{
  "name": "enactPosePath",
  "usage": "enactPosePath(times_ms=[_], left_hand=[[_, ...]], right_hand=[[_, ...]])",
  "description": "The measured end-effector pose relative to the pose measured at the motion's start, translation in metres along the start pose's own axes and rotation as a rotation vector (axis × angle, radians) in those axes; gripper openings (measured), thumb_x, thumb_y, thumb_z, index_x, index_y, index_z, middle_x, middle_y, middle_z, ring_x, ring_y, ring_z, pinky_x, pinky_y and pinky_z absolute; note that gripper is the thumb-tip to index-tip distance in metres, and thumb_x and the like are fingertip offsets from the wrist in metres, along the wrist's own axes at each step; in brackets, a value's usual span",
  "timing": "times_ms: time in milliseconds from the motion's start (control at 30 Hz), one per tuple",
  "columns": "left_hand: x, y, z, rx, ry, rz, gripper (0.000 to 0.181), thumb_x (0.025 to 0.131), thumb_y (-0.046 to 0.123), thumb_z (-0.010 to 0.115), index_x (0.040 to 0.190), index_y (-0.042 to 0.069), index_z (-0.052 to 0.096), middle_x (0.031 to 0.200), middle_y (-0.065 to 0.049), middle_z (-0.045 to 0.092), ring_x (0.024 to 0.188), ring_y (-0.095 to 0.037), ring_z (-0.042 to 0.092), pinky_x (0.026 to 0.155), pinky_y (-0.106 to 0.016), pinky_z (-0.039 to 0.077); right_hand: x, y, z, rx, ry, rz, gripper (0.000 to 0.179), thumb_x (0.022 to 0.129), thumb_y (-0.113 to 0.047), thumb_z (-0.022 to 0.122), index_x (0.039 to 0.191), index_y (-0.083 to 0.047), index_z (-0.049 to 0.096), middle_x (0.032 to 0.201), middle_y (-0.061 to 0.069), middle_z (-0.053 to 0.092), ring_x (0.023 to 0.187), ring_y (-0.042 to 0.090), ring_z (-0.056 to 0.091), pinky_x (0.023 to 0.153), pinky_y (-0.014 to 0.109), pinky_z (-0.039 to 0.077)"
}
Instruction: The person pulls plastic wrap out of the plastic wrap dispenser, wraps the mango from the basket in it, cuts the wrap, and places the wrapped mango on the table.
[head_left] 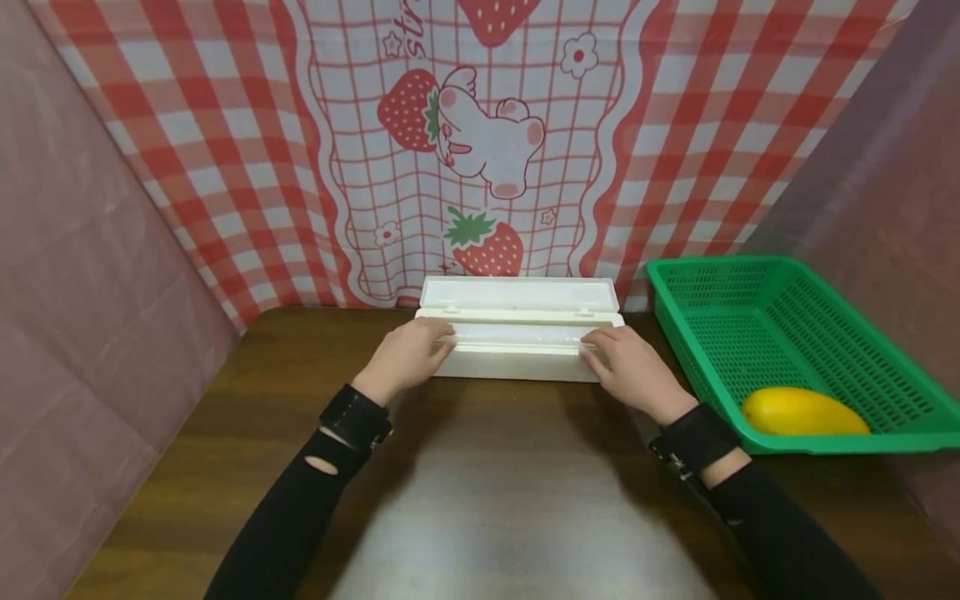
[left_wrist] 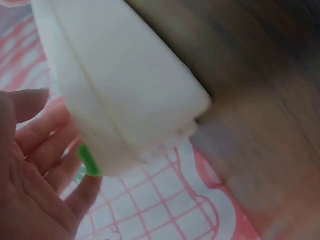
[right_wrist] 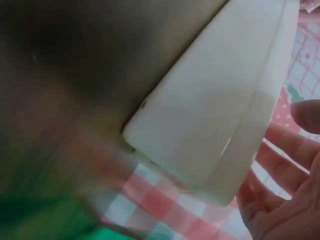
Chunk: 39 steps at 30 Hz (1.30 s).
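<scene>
A long white box (head_left: pixel 517 367), which looks like a cling film dispenser, lies at the back of the table with its hinged lid (head_left: pixel 517 293) raised. A pale, shiny roll (head_left: pixel 517 335) lies lengthwise inside. At the box's left end is my left hand (head_left: pixel 408 354), its loosely bent fingers reaching over the opening with the thumb apart. My right hand (head_left: pixel 633 367) mirrors it at the right end, fingers spread near the rim. Both wrist views show fingertips right at the box's edge. A small bright green patch (left_wrist: pixel 89 160) shows by the left fingertips.
To the right stands a green slatted basket (head_left: pixel 693 354) with a yellow mango (head_left: pixel 806 412) in it. Directly behind the box hangs a red-and-white strawberry cloth (head_left: pixel 480 225). Brown wooden table (head_left: pixel 502 492) stretches in front, and a pink cloth (head_left: pixel 97 275) hangs at the left.
</scene>
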<state>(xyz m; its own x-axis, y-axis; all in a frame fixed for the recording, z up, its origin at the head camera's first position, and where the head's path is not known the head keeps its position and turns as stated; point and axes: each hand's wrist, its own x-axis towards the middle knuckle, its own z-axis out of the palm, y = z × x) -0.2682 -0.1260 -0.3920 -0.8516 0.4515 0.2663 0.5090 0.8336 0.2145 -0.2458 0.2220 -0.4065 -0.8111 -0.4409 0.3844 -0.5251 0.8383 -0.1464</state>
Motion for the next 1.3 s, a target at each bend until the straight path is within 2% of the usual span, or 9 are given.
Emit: enactPosePath(times_ms=[67,200,333,500,667,800,967,1133,1300], left_hand=[[0.001,-0.003,0.002,-0.031,-0.005,-0.002,0.027,0.091,0.033,0.053,0.111,0.018,0.064,0.108,0.003,0.063,0.101,-0.011,0.055,0.082,-0.037,0.046],[0.005,-0.009,0.006,-0.067,0.029,0.003,0.028,0.09,0.029,0.056,0.114,0.016,0.065,0.109,0.002,0.064,0.103,-0.013,0.055,0.084,-0.037,0.045],[0.01,-0.013,0.01,-0.077,0.042,-0.017,0.029,0.089,0.027,0.057,0.115,0.017,0.065,0.11,0.001,0.064,0.103,-0.014,0.056,0.083,-0.036,0.045],[0.016,-0.019,0.014,-0.074,0.013,-0.069,0.029,0.09,0.032,0.057,0.115,0.021,0.065,0.111,0.004,0.064,0.1,-0.013,0.057,0.078,-0.036,0.046],[0.021,-0.023,0.017,-0.135,0.014,-0.112,0.025,0.087,0.032,0.062,0.108,0.021,0.069,0.108,0.004,0.065,0.096,-0.012,0.059,0.077,-0.032,0.047],[0.024,-0.024,0.021,-0.166,0.086,-0.06,0.019,0.084,0.023,0.066,0.1,0.016,0.072,0.099,0.002,0.068,0.094,-0.013,0.06,0.079,-0.03,0.046],[0.026,-0.026,0.027,-0.117,0.175,-0.023,0.015,0.085,0.022,0.064,0.095,0.016,0.073,0.09,0.003,0.068,0.086,-0.014,0.062,0.076,-0.032,0.047],[0.027,-0.024,0.029,-0.101,0.231,-0.034,0.013,0.087,0.021,0.062,0.091,0.013,0.072,0.088,0.001,0.067,0.084,-0.017,0.061,0.076,-0.034,0.046],[0.029,-0.025,0.03,-0.075,0.259,-0.049,0.014,0.088,0.022,0.06,0.092,0.013,0.07,0.091,-0.001,0.066,0.089,-0.018,0.058,0.079,-0.034,0.045]], right_hand=[[0.002,0.003,0.001,0.008,-0.005,-0.001,0.031,0.09,-0.03,0.056,0.11,-0.008,0.064,0.109,0.009,0.061,0.102,0.026,0.05,0.089,0.041,0.041],[0.006,0.01,0.002,0.037,-0.015,0.01,0.028,0.09,-0.024,0.056,0.112,-0.007,0.064,0.111,0.01,0.059,0.106,0.028,0.049,0.09,0.043,0.039],[0.01,0.016,0.003,0.08,-0.035,0.049,0.028,0.09,-0.02,0.056,0.114,-0.007,0.063,0.113,0.012,0.06,0.107,0.029,0.05,0.09,0.045,0.04],[0.017,0.02,0.004,0.154,-0.038,0.123,0.028,0.088,-0.024,0.059,0.111,-0.008,0.066,0.108,0.011,0.064,0.099,0.025,0.057,0.08,0.043,0.045],[0.023,0.021,0.006,0.17,-0.031,0.193,0.026,0.085,-0.027,0.064,0.104,-0.01,0.07,0.101,0.009,0.067,0.087,0.02,0.059,0.069,0.037,0.046],[0.027,0.022,0.009,0.141,0.019,0.204,0.021,0.082,-0.027,0.067,0.096,-0.013,0.073,0.093,0.006,0.068,0.078,0.018,0.059,0.063,0.035,0.044],[0.027,0.024,0.015,0.115,0.098,0.189,0.015,0.081,-0.025,0.068,0.088,-0.013,0.073,0.083,0.002,0.068,0.071,0.017,0.059,0.061,0.036,0.044],[0.029,0.021,0.017,0.086,0.106,0.176,0.011,0.086,-0.023,0.063,0.088,-0.013,0.068,0.082,0.002,0.063,0.073,0.02,0.055,0.064,0.038,0.044],[0.032,0.02,0.016,0.076,0.11,0.195,0.012,0.089,-0.022,0.059,0.09,-0.011,0.064,0.084,0.005,0.061,0.075,0.021,0.052,0.064,0.038,0.044]])
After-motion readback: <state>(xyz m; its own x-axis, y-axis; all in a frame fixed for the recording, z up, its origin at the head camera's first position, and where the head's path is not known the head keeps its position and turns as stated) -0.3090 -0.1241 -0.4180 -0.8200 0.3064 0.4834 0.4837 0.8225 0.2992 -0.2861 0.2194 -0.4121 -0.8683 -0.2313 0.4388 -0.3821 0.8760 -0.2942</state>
